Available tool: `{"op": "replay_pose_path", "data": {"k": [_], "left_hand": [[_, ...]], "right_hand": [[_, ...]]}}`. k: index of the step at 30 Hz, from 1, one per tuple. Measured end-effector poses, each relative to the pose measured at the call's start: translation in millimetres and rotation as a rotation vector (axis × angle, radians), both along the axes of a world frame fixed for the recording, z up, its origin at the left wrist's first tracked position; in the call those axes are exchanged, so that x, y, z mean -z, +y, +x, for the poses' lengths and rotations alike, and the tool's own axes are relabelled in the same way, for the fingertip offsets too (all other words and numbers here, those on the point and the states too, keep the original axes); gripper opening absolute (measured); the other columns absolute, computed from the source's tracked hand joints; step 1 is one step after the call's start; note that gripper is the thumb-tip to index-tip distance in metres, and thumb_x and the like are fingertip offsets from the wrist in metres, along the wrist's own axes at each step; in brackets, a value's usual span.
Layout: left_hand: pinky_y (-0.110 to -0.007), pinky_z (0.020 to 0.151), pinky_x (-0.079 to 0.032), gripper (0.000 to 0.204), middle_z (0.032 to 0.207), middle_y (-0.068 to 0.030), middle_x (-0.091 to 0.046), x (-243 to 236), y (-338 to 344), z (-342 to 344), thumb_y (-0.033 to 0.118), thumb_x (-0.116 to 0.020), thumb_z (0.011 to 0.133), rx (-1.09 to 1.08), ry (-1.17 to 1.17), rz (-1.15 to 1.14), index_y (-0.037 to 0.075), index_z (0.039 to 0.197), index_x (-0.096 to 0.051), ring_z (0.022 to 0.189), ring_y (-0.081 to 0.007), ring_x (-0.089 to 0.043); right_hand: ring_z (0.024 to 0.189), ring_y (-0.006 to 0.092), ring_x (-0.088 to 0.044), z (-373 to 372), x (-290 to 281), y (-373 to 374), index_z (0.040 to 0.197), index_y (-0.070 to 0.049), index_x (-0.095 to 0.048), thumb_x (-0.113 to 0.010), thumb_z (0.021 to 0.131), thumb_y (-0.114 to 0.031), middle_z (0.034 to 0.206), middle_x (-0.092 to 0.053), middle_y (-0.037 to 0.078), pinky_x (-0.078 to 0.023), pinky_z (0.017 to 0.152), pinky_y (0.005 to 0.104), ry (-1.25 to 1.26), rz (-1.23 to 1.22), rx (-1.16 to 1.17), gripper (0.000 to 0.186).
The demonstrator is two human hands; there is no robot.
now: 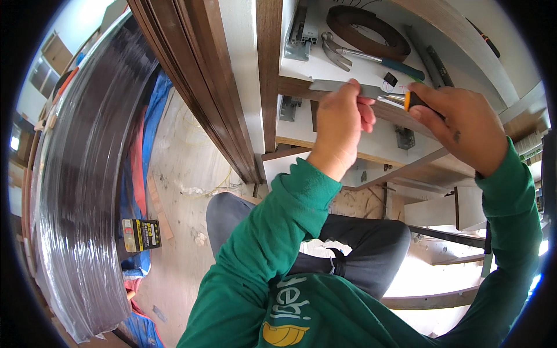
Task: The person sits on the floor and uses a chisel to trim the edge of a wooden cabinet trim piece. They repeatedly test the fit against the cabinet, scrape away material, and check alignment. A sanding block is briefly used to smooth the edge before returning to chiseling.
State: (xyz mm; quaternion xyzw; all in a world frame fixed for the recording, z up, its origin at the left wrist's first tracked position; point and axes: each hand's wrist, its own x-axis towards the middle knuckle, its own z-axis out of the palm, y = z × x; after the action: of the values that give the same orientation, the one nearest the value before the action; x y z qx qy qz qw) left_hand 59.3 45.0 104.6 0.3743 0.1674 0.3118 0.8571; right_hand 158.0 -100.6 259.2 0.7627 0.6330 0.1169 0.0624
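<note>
My right hand [458, 122] is closed round the orange-and-black handle of a flat grey-bladed tool [370, 91], by its shape a file or a chisel. Its blade points left, along the brown front edge of a white shelf [316, 68]. Finger and thumb of my left hand [342, 116] pinch the blade partway along; the other fingers curl below it. Just beyond lie a claw hammer [371, 57] with a teal grip and a small black block [390, 79], both on the shelf.
A roll of brown edge banding [365, 29] and metal brackets [299, 51] sit on the shelf. Dark brown door-frame trim [197, 75] rises beside it. On the left stands a plastic-wrapped dark stack [87, 174], with a yellow-and-black box [141, 235] against it.
</note>
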Motion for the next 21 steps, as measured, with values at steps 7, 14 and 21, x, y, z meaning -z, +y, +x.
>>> {"op": "replay_pose_path", "data": {"k": [7, 14, 21], "left_hand": [[-0.031, 0.051, -0.037, 0.042, 0.057, -0.005, -0.055, -1.0, 2.4, 1.6, 0.034, -0.057, 0.103, 0.017, -0.029, 0.005, 0.001, 0.079, -0.066, 0.049, -0.0165, -0.049], [-0.031, 0.05, -0.036, 0.042, 0.055, -0.0032, -0.05, 0.7, 9.1, -0.4, 0.034, -0.057, 0.103, -0.039, -0.017, -0.019, 0.0, 0.079, -0.065, 0.048, -0.0156, -0.045], [-0.032, 0.049, -0.036, 0.042, 0.055, -0.004, -0.05, 3.6, 9.0, -3.0, 0.032, -0.057, 0.103, -0.126, 0.007, -0.026, 0.0, 0.077, -0.065, 0.047, -0.016, -0.044]], "right_hand": [[0.073, 0.0399, -0.064, -1.1, 3.1, 0.4, 0.125, -0.005, -0.069, -0.065, 0.101, -0.032, 0.082, -0.067, 0.021, -0.049, 0.067, 0.0473, 0.046, 0.017, 0.008, 0.036], [0.076, 0.0408, -0.065, -6.5, 1.5, 5.4, 0.121, -0.006, -0.07, -0.063, 0.102, -0.034, 0.08, -0.067, 0.021, -0.049, 0.068, 0.0492, 0.063, 0.013, 0.031, 0.034], [0.079, 0.043, -0.065, -8.0, 6.8, 3.8, 0.117, -0.007, -0.071, -0.062, 0.102, -0.036, 0.079, -0.066, 0.021, -0.05, 0.07, 0.0514, 0.059, 0.088, -0.053, 0.034]]}}
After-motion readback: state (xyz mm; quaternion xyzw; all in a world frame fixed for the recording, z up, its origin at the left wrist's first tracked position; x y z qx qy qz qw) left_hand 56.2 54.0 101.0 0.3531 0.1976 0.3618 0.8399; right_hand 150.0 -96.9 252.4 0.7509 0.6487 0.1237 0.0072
